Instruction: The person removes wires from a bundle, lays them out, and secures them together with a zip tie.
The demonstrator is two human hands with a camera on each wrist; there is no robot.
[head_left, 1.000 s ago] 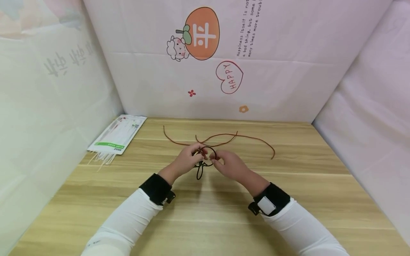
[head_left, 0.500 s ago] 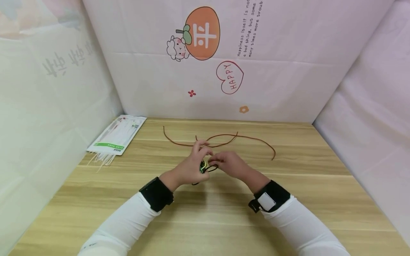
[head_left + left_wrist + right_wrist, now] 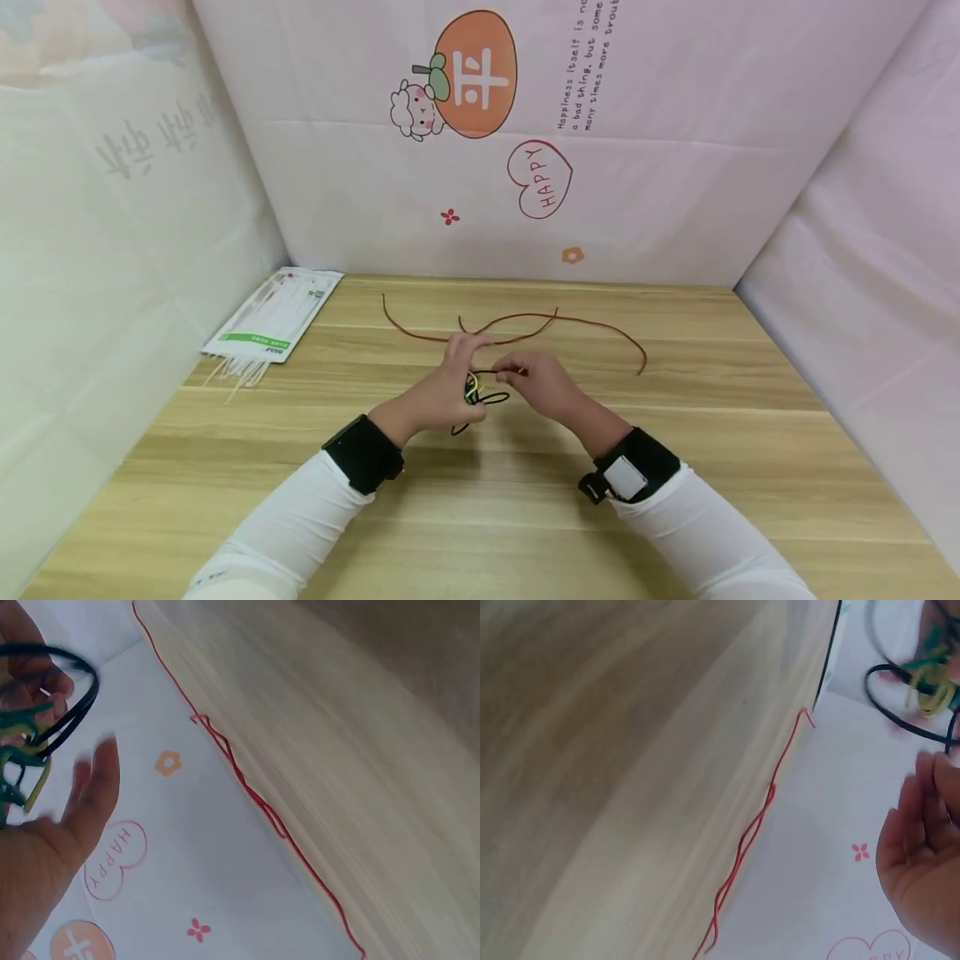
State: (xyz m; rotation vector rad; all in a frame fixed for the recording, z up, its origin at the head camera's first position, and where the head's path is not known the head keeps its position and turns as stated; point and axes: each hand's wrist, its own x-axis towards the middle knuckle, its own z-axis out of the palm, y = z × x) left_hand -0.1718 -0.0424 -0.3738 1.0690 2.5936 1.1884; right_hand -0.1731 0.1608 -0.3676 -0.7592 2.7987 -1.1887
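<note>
My left hand (image 3: 435, 397) holds a small bundle of knotted green, yellow and black cord (image 3: 471, 388) between thumb and fingers. Part of the bundle is hidden behind the hand. A black cord loop (image 3: 497, 398) sticks out to the right, and another hangs below the left hand. My right hand (image 3: 543, 385) pinches a strand of the black cord (image 3: 487, 372) that runs across from the bundle. In the left wrist view the green and yellow knots (image 3: 26, 754) show beside the black loop. The right wrist view has the yellow knot (image 3: 932, 690) near its right edge, blurred.
Thin red cords (image 3: 600, 323) lie crossed on the wooden table (image 3: 480, 533) beyond my hands. A white packet (image 3: 273, 312) with white strips poking out lies at the back left. Printed white sheets (image 3: 337, 192) rise at the back and both sides.
My left hand has turned and lowered slightly, its fingers spread around the bundle. The round black loop between my hands has shifted down, and my right hand now draws a black strand outward.
</note>
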